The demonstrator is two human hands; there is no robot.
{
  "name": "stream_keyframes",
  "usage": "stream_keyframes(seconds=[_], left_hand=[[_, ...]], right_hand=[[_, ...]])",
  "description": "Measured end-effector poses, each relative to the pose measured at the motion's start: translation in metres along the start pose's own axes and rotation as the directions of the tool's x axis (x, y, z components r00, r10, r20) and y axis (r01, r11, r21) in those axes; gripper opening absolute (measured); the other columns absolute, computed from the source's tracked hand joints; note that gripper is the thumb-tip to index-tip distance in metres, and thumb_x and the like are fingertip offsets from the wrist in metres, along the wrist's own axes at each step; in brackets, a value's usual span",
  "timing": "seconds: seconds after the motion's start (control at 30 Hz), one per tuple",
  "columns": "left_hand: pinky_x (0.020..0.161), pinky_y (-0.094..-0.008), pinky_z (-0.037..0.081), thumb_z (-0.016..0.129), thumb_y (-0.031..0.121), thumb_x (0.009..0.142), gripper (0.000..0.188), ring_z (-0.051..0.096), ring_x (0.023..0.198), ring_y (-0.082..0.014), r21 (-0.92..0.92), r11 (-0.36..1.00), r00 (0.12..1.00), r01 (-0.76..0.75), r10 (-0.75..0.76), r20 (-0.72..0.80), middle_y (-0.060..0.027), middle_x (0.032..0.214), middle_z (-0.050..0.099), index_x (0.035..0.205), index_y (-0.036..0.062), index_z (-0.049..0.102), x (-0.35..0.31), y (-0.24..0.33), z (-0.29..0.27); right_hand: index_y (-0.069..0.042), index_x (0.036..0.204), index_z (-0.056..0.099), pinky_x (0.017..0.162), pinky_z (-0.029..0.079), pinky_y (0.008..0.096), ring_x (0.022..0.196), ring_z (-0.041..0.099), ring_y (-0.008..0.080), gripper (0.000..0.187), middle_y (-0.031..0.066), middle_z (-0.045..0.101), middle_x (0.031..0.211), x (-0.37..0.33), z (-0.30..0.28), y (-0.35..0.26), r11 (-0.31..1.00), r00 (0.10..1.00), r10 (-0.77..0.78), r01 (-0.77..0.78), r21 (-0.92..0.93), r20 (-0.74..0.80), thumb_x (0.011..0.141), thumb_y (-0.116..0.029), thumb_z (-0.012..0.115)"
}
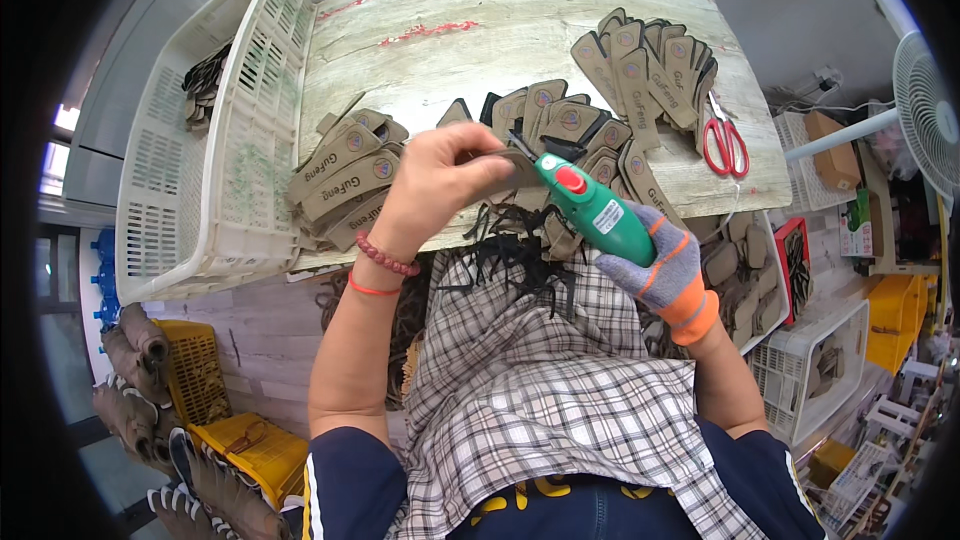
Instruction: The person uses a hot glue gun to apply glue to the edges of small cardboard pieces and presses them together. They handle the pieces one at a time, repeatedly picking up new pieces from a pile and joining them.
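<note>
My bare left hand (440,175) pinches a tan fabric tab (523,174) above the table's near edge. In my right hand (662,265), which wears a grey and orange glove, is a green handheld electric cutter (608,220) with a red button. Its narrow dark tip meets the tab close to my left fingertips; the exact contact is too small to make out. Black scraps (515,255) lie on the checked apron (540,370) over my lap. Similar tan tabs form a pile (345,175) on the left and another (570,120) behind the cutter.
More tabs fan out (640,65) at the table's far right, beside red-handled scissors (725,145). A tall white crate (225,140) borders the table (400,0) on the left. To the right are a white fan (925,105), a red bin (792,260) and a white basket (800,380).
</note>
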State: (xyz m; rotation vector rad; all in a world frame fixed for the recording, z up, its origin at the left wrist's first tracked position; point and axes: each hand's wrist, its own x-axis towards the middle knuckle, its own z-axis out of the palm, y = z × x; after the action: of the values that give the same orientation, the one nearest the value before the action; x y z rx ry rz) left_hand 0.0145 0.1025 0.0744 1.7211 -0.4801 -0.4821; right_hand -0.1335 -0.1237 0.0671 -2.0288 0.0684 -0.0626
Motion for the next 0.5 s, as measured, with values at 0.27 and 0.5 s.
stream_keyframes(seconds=[0.27, 0.5], left_hand=[[0.071, -0.0342, 0.05, 0.058, -0.002, 0.081, 0.02, 0.059, 0.081, -0.0193, -0.667, 0.613, 0.717, -0.424, -0.222, -0.661, -0.0083, 0.092, 0.06, 0.097, 0.0015, 0.048, 0.0, -0.04, -0.018], [0.071, -0.032, 0.051, 0.061, 0.004, 0.084, 0.015, 0.062, 0.083, -0.0196, -0.888, 0.43, 0.874, -0.164, -0.354, -0.333, -0.0059, 0.091, 0.063, 0.098, 0.0051, 0.056, -0.013, -0.047, 0.045]], right_hand=[[-0.002, 0.116, 0.055, 0.066, 0.051, 0.0251, 0.072, 0.063, 0.0103, 0.062, 0.0092, 0.067, 0.087, -0.009, 0.004, 0.004, 0.998, 0.994, 0.025, -0.031, -0.061, -0.104, 0.069, -0.032, 0.079], [-0.001, 0.114, 0.055, 0.066, 0.051, 0.0275, 0.073, 0.066, 0.0168, 0.061, 0.0115, 0.066, 0.087, -0.012, 0.018, 0.01, 0.99, 0.989, 0.124, -0.129, -0.049, -0.085, 0.069, -0.034, 0.079]])
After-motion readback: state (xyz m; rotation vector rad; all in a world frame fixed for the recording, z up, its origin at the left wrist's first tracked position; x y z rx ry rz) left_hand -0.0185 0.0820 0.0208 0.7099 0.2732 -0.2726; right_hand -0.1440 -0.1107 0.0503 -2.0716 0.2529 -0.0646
